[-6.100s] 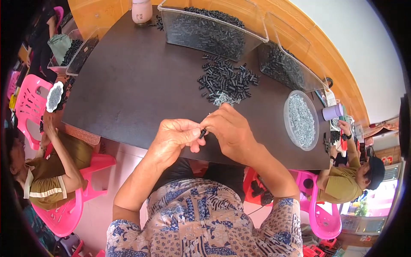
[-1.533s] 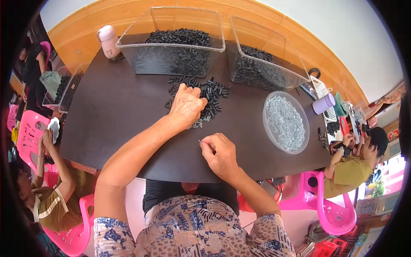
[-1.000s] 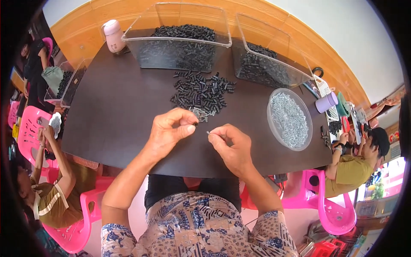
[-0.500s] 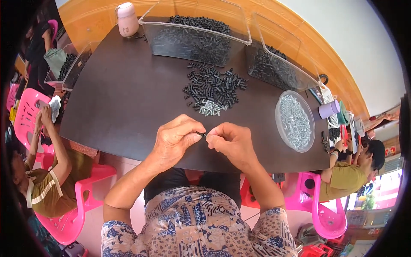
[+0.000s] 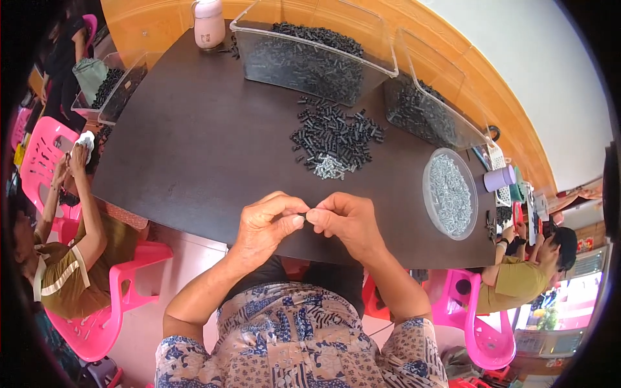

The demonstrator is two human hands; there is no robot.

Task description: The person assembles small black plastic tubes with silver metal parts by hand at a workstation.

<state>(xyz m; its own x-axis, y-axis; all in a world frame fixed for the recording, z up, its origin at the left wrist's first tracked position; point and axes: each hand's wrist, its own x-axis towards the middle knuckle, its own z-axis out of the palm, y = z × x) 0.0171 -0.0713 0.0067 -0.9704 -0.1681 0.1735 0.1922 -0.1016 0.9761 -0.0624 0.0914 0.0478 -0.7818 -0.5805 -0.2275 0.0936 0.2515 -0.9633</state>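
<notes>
My left hand (image 5: 266,227) is closed in a pinch on a small black part, mostly covered by the fingertips. The fingers of my right hand (image 5: 346,225) are also pinched together and meet the left fingertips at that part. What the right fingers hold, if anything, is hidden. Beyond my hands lies a loose pile of short black ribbed cylinders (image 5: 336,132). At its near edge sits a small heap of shiny silver pieces (image 5: 330,167). To the right, a round clear tub (image 5: 428,202) holds many small silvery pieces.
Two clear bins (image 5: 294,81) (image 5: 414,123) of black parts stand along the back of the dark table (image 5: 187,149). A pink flask (image 5: 209,26) is at the far left, a purple cup (image 5: 499,179) at right. People sit on pink chairs on both sides.
My fingertips have come closer together, and the black part between them shows less. The whole view has shifted slightly, with the table things appearing further right.
</notes>
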